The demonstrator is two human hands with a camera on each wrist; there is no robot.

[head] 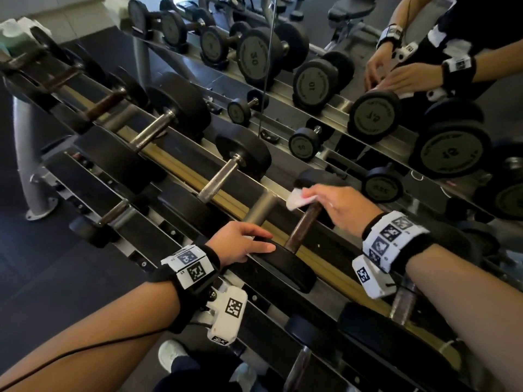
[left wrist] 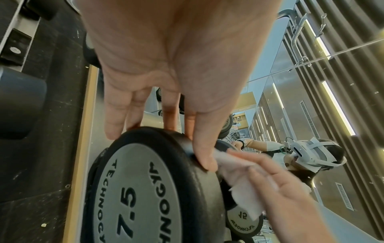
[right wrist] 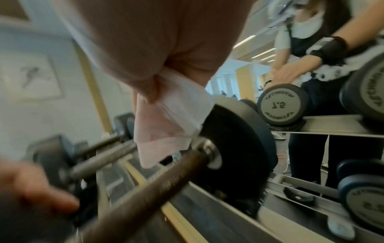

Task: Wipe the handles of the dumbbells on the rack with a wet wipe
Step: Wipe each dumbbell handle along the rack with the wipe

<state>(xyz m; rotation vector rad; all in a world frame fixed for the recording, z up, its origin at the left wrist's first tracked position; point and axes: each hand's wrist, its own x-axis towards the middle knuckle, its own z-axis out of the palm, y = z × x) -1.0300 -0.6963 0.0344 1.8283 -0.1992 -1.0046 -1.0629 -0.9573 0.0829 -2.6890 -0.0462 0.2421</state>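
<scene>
Pinches wet wipe [head: 300, 198] in right hand [head: 339, 206] at far end of brown dumbbell handle [head: 304, 230], centre right of head view; contact unclear. Rests left hand [head: 240, 244], fingers fairly straight, on near weight head [head: 283, 268]. Probably mid-task: cannot tell whether neighbouring handles [head: 218, 179], upper left along rack [head: 226, 200], are wiped.

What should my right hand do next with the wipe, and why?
Probably close the wipe round the handle and draw it toward the near head. The right hand holds it at the far end, the handle below is bare, and the left hand rests on that head.
</scene>
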